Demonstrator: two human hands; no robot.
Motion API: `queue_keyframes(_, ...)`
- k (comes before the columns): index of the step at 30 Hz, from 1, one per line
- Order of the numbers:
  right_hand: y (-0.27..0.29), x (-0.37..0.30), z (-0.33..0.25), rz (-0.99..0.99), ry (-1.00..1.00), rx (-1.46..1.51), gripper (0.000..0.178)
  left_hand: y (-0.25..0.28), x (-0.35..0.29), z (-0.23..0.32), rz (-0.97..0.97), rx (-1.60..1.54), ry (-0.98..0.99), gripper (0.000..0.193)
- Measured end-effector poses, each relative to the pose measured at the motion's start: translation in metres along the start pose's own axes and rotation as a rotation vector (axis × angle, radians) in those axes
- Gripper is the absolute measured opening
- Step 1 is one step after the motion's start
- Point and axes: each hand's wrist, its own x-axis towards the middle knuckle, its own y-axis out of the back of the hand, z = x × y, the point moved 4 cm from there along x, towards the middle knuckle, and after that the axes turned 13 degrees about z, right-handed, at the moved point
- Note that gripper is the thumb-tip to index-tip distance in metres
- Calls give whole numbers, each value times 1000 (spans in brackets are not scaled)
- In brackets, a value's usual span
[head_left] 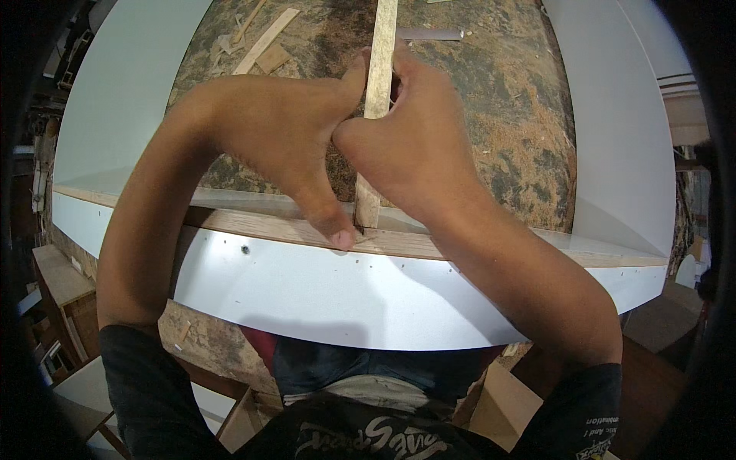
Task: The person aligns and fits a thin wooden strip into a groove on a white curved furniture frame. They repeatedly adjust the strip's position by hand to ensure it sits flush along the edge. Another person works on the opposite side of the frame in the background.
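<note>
A narrow pale wooden strip [380,73] runs away from me, its near end meeting the wooden edge [261,223] of a white panel [299,287]. My right hand [429,142] is closed round the strip from the right, its thumb crossing over the top to touch my left hand. From the left, the fingers of my left hand [268,119] reach against the strip; their tips are hidden behind it. The left thumb stretches down and presses on the panel's edge, just left of the joint.
White panels stand on the left [126,100] and the right [617,130] of a stained board [510,153] covered in sawdust. Wood offcuts [268,38] lie at the far left of the board. Beyond the strip lies a thin greyish rod [433,34]. A wooden box [506,406] stands near my right side.
</note>
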Motion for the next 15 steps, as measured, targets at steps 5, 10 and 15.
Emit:
queue_keyframes(5,-1,1,0,10,-20,-83,21,-3,2,9,35,-218,-30,108)
queue_keyframes(10,-1,1,0,14,-9,-33,21,-2,1,8,74,-118,-139,112)
queue_keyframes(15,1,1,-1,-10,-27,-27,22,-1,0,-2,-41,-83,56,149)
